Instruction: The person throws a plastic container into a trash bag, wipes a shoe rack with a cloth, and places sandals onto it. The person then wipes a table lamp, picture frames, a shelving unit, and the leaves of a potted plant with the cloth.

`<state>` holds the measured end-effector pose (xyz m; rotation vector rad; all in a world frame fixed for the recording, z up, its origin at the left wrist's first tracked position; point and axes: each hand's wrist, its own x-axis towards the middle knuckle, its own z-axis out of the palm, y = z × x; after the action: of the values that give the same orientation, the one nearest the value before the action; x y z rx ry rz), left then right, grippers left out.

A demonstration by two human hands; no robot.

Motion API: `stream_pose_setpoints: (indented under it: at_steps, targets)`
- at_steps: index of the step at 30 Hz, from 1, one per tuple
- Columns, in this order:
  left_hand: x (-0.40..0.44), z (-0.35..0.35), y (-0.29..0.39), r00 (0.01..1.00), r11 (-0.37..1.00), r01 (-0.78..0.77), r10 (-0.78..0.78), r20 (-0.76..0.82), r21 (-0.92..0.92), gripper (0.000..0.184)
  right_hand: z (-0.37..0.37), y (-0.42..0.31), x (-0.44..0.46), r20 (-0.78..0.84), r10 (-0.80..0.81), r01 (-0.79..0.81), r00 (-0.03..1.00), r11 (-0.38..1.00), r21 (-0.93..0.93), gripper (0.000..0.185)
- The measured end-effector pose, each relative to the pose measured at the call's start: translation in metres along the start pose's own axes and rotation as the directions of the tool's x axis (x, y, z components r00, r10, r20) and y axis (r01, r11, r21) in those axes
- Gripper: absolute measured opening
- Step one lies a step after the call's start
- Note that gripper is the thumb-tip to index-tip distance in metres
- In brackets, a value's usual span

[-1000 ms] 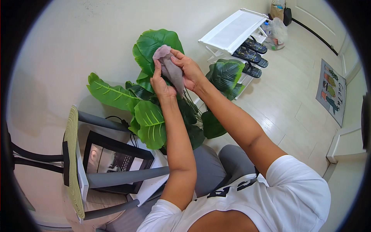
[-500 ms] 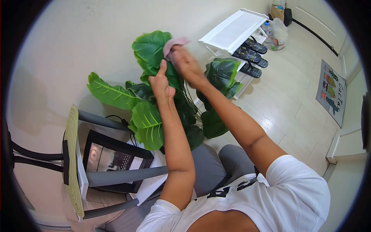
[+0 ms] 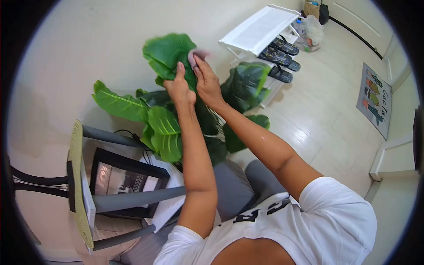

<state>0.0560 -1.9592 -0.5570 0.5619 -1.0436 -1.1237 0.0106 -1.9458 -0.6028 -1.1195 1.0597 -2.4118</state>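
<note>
A big-leaved green plant (image 3: 163,119) spreads out in front of me, close to the wall. My left hand (image 3: 180,90) grips one large upper leaf (image 3: 165,53), its thumb lying on the leaf's face and the fingers hidden behind. In my right hand (image 3: 207,84) is a pinkish cloth (image 3: 197,56), pinched at the right edge of that same leaf. Both hands are close together, the right one slightly blurred. Thin stems show below my right wrist; the plant's base is hidden by leaves and my arms.
At upper right stands a white rack (image 3: 260,31) with several dark flip-flops (image 3: 276,56) on it. Behind it are a plastic bag (image 3: 312,33) and a door. A cactus doormat (image 3: 374,100) lies on the right. Left of me are grey legs of an overturned stool (image 3: 141,199) and a framed picture (image 3: 126,183).
My right hand with the cloth has shifted slightly left and down along the leaf. The leaf is turned and spread wider. The whole view has shifted a little.
</note>
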Motion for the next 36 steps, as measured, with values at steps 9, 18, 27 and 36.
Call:
stream_pose_setpoints:
  at_steps: [9, 18, 27, 36]
  targets:
    - [0.006, 0.011, -0.004, 0.997, 0.994, -0.066, 0.07, -0.043, 0.091, 0.029, -0.098, -0.057, 0.046, 0.265, -0.209, 0.289, 0.941, 0.903, -0.317, 0.025]
    - [-0.087, -0.009, -0.056, 0.954, 0.844, -0.298, 0.243, 0.177, 0.446, 0.054, -0.123, -0.022, 0.025, 0.365, 0.037, 0.104, 0.93, 0.928, -0.357, 0.024]
    - [-0.054, -0.059, -0.119, 0.715, 0.807, 0.555, -0.586, 0.381, 0.2, 0.048, -0.128, -0.02, 0.005, 0.476, -0.158, 0.436, 0.865, 0.708, -0.556, 0.027]
    - [-0.07, -0.058, -0.097, 0.639, 0.726, 0.678, -0.506, 0.58, -0.114, 0.043, -0.13, 0.021, 0.006, 0.51, -0.065, 0.442, 0.858, 0.599, -0.668, 0.028]
